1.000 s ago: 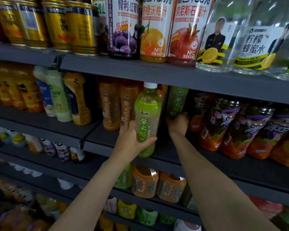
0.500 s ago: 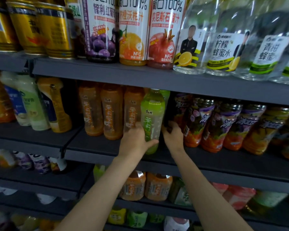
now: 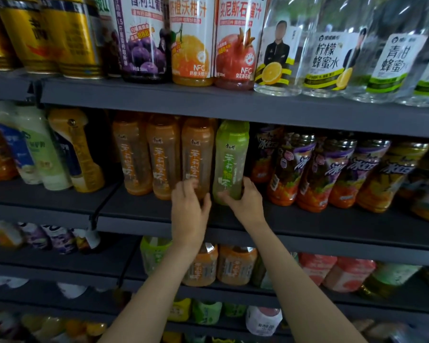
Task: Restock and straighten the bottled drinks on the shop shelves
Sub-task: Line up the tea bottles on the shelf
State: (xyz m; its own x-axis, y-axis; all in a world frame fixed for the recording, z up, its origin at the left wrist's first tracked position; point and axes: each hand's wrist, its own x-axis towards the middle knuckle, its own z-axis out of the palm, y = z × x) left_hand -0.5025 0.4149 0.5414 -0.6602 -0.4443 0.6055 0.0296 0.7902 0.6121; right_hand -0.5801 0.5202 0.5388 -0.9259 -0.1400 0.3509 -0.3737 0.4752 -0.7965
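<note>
Since the last frame, I saw the green bottle [image 3: 230, 160] go from my left hand's [image 3: 189, 212] grip into the row, standing upright on the middle shelf [image 3: 139, 214]. Just left of it, that hand hung with loosely curled fingers before the orange bottles [image 3: 197, 157], holding nothing. My right hand [image 3: 246, 199] cupped the green bottle's base, thumb across its front, beside the dark iced-tea bottles [image 3: 290, 169].
</note>
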